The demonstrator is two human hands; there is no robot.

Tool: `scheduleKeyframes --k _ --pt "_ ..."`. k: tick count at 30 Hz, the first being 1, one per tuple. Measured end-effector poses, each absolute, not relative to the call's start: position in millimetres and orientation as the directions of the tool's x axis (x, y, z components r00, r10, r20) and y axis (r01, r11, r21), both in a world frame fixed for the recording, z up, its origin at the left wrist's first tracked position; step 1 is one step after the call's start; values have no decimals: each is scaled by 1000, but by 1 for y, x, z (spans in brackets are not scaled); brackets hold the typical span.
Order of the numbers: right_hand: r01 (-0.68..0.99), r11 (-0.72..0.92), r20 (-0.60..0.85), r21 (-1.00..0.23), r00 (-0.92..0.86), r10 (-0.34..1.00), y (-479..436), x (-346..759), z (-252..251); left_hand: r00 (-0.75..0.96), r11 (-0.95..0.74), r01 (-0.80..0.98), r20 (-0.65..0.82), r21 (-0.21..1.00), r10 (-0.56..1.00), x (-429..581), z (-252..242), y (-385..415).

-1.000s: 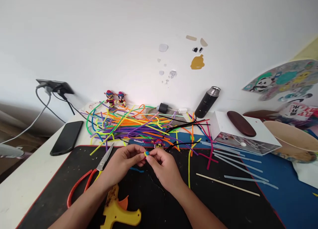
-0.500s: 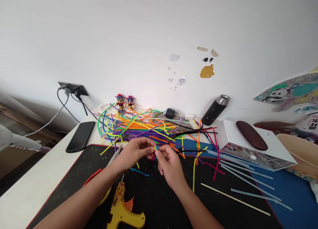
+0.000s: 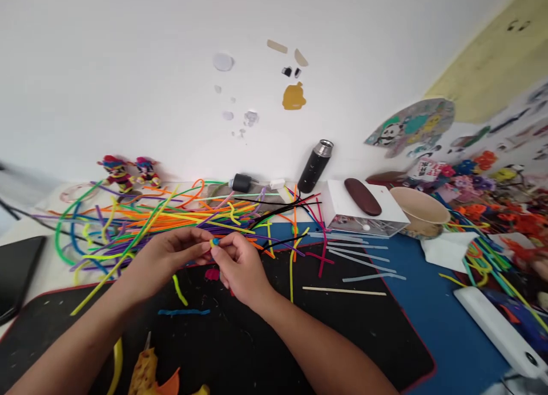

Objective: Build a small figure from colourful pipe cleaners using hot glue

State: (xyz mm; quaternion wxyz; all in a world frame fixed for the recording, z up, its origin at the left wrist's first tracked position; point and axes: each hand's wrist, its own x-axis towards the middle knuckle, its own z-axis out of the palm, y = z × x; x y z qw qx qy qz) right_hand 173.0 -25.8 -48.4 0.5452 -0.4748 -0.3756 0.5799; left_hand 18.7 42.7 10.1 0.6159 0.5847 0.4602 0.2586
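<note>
Yellow and blue, a small coiled piece (image 3: 214, 242) is pinched between the fingertips of both hands, low over the far edge of the black mat (image 3: 299, 338) on the desk (image 3: 55, 275). The left hand (image 3: 171, 258) is closed on it from nine o'clock with thumb and forefinger. The right hand (image 3: 240, 266) is closed on it from four o'clock, its other fingers curled. A heap of coloured pipe cleaners (image 3: 171, 215) is spread at twelve o'clock from the hands, just beyond them. At six o'clock, a pink scrap (image 3: 212, 274), a lime offcut (image 3: 180, 289) and a blue offcut (image 3: 184, 312) lie on the mat. A yellow glue gun (image 3: 145, 375) is seen at seven o'clock, cut off by the frame. A wooden stick (image 3: 345, 291) and clear glue sticks (image 3: 355, 255) lie at three o'clock, well apart from the hands.
</note>
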Motion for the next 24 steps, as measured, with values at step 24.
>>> scheduleKeyframes --k 24 --pt "-89 -76 -86 -993 107 991 -48 194 -55 495 4 435 -243 900 835 28 -9 36"
